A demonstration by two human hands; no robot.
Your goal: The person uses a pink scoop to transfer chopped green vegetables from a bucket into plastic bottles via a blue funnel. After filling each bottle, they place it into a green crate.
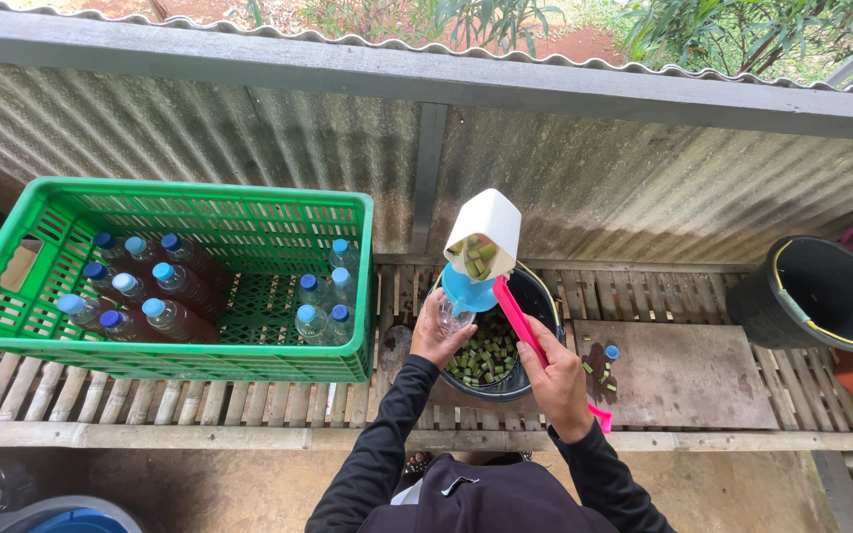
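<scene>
My left hand (436, 334) grips a clear bottle (453, 318) with a blue funnel (469, 292) set in its neck, over a black bucket (542, 296) holding green cut pieces (486, 357). My right hand (555, 380) holds the pink handle (518, 321) of a white scoop (486, 232), tipped above the funnel with green pieces inside. A small blue cap (612, 352) and a few green bits lie on a brown board (683, 375) just right of my right hand.
A green crate (199, 202) at left holds several bottles with blue caps, some filled with brown liquid. An empty black bucket (816, 291) stands at right beside red and orange containers. A corrugated metal wall rises behind the slatted bamboo bench (150, 400).
</scene>
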